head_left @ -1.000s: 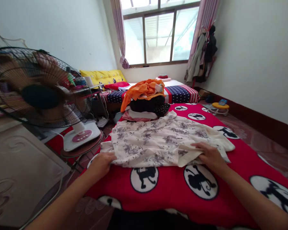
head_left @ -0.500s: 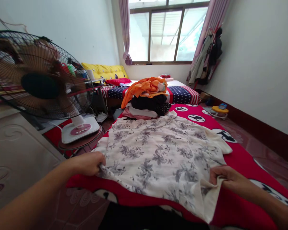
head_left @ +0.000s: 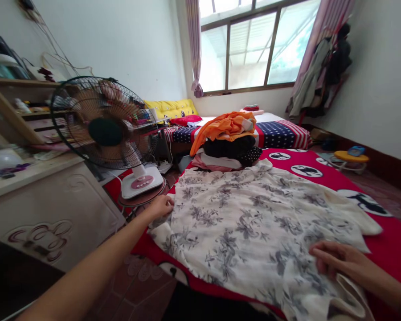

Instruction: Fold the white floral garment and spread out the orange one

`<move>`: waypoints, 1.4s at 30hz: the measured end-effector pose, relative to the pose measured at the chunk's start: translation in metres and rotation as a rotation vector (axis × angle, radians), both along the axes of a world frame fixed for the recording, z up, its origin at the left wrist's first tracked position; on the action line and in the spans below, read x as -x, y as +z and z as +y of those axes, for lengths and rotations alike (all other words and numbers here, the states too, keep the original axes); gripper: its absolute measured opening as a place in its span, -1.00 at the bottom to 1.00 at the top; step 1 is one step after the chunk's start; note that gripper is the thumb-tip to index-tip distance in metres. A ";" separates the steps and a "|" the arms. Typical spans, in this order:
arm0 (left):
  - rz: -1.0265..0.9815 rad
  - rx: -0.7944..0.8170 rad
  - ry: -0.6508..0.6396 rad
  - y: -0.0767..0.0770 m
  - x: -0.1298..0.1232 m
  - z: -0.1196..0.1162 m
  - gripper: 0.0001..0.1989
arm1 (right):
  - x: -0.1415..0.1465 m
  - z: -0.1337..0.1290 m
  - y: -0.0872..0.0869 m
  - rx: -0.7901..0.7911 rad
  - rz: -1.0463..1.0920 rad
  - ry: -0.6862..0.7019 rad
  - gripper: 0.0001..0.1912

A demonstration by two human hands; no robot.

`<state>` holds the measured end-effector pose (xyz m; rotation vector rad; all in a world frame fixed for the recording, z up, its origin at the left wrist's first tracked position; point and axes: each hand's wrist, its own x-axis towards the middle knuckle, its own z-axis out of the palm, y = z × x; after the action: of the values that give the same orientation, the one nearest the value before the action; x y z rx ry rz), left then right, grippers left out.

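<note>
A cream blouse (head_left: 234, 227) with grey flower prints lies spread out, slightly wrinkled, on a red bed cover. At its left edge, near the sleeve, my left hand (head_left: 162, 207) has its bent fingers closed on the fabric. My right hand (head_left: 337, 261) is over the lower right part of the blouse, fingers loosely curled and apart, with no cloth visibly gripped. Just below that hand, the blouse's hem folds up in a loose curl. Behind the blouse stands a pile of clothes with an orange garment (head_left: 229, 126) on top and black and pink pieces below.
The red cover (head_left: 307, 156) has black-and-white round prints. To the left, a fan (head_left: 108, 131) stands on a small round stool beside a pale cabinet (head_left: 50, 214). Another bed (head_left: 274, 133) is under the window. A yellow stool (head_left: 350, 157) stands at the right.
My left hand has moved up the blouse's left edge, away from the lower corner. My right hand has let go of the hem. The view has turned left.
</note>
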<state>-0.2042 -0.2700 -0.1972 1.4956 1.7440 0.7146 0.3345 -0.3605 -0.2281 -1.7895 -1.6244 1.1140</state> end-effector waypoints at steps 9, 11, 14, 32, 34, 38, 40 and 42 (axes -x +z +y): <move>-0.520 0.156 0.014 0.005 -0.015 0.000 -0.75 | 0.008 -0.008 0.017 0.037 0.127 0.045 -0.49; -0.653 0.227 0.016 0.007 -0.015 0.000 -0.70 | 0.009 -0.008 0.016 0.027 0.124 0.025 -0.50; -0.767 0.252 0.038 0.005 -0.016 0.000 -0.66 | 0.008 -0.007 0.011 0.030 0.138 0.013 -0.50; -0.435 -0.176 -0.098 -0.010 -0.042 0.020 -0.37 | 0.014 -0.010 0.018 0.028 0.067 0.008 -0.51; -0.395 -0.178 -0.070 -0.008 -0.025 0.021 -0.36 | 0.010 -0.009 0.013 0.030 0.084 0.006 -0.52; -0.260 -0.215 -0.002 0.000 0.015 0.019 -0.38 | 0.003 -0.006 0.005 0.036 0.137 0.015 -0.53; -0.182 -0.243 0.028 0.004 0.029 0.018 -0.44 | 0.002 -0.006 0.004 0.032 0.136 0.019 -0.52; -0.099 -0.286 0.054 0.007 0.037 0.015 -0.52 | 0.003 -0.007 0.006 0.025 0.128 0.026 -0.51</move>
<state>-0.2411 -0.2546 -0.1898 1.5740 1.6647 1.0851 0.3311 -0.3676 -0.2223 -1.6801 -1.5694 1.2391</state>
